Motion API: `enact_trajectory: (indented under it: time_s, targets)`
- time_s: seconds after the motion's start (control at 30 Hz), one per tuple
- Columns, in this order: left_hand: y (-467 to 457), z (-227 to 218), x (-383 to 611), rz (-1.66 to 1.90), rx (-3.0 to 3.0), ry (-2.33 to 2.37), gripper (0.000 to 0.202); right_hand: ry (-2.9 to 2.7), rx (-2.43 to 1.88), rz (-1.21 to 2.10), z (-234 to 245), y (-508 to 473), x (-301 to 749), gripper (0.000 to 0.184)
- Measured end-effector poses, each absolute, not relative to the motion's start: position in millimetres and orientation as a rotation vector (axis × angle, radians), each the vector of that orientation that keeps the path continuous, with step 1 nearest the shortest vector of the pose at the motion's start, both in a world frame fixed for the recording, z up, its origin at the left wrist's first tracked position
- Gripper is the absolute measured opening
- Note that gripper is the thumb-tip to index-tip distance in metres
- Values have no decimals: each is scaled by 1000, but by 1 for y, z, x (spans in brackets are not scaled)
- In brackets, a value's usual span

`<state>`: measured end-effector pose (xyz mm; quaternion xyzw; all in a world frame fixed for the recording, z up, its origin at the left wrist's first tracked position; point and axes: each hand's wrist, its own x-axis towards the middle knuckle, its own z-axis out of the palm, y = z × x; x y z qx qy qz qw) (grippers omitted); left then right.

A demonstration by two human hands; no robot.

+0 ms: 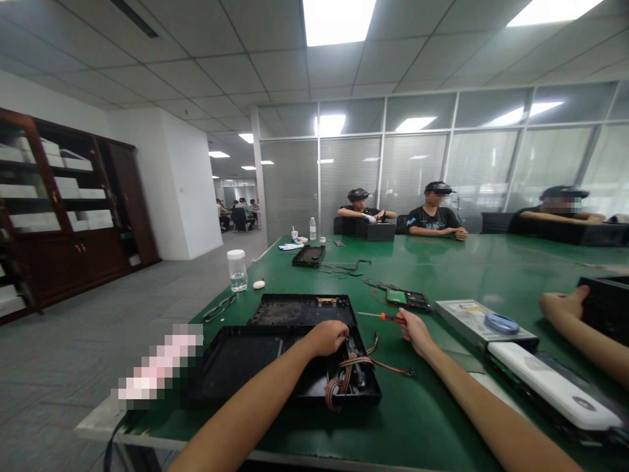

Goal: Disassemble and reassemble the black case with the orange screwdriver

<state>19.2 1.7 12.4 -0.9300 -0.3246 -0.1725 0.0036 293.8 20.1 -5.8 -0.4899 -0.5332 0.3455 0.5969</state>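
My left hand (328, 337) reaches into an open black case (240, 357), its fingers pinched near the inner right side; what they grip is hidden. Striped ribbon wires (335, 390) lie over the case's right corner, and a cable end trails onto the table. Behind the case, against its far edge, lies a dark flat panel (295, 309) with a small brass-coloured part. To the right of the case, my right hand (415, 333) is closed around a screwdriver (392, 318) with an orange-and-black handle, its thin shaft pointing left.
On the green table (417, 406) stand a clear jar (238, 272) and pliers (219, 307) at left. A green circuit board (405, 299) sits ahead; a silver box (479, 321) and a white device (555, 383) lie right. A neighbour's hand (565, 305) holds a black box; others sit across.
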Motion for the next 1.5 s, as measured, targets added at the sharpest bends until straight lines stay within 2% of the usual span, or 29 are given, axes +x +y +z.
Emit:
enact_trajectory:
  time_s: [0.13,0.33,0.5,0.63,0.73,0.8,0.9,0.97,1.03,1.1,1.17,1.33,1.5]
  targets:
    - [-2,16,18,-523,-2911,-942,15,-825,-846,1056,-25,31,307,36]
    - [3,40,10,-624,-3002,-930,14,-808,-774,1170,-16,36,297,25]
    - [10,58,-20,-161,-3217,-1151,10,-881,-796,1214,-20,27,284,26]
    - [11,49,-48,279,-3228,-1536,12,-1051,-809,1271,-16,17,277,26]
    - [12,39,-55,381,-3229,-1704,16,-1163,-772,1329,-6,11,267,23]
    - [14,39,-52,367,-3191,-1632,24,-1223,-718,1341,5,4,258,29]
    - [19,48,-43,181,-3077,-1370,38,-1476,-706,1248,25,-22,245,36]
    - [26,55,-40,-12,-3023,-1234,47,-1848,-813,1097,35,-51,238,38]
    - [34,59,-42,-187,-2963,-1194,50,-2245,-957,821,39,-86,232,27]
    - [42,57,-49,-262,-2913,-1266,40,-2481,-1012,542,35,-118,228,12]
    - [48,50,-56,-221,-2905,-1385,29,-2550,-1059,393,28,-142,226,10]
    - [55,29,-67,-20,-3039,-1538,39,-2582,-1072,338,17,-166,235,10]
    - [59,27,-61,40,-2965,-1483,19,-2506,-1196,173,2,-170,242,14]
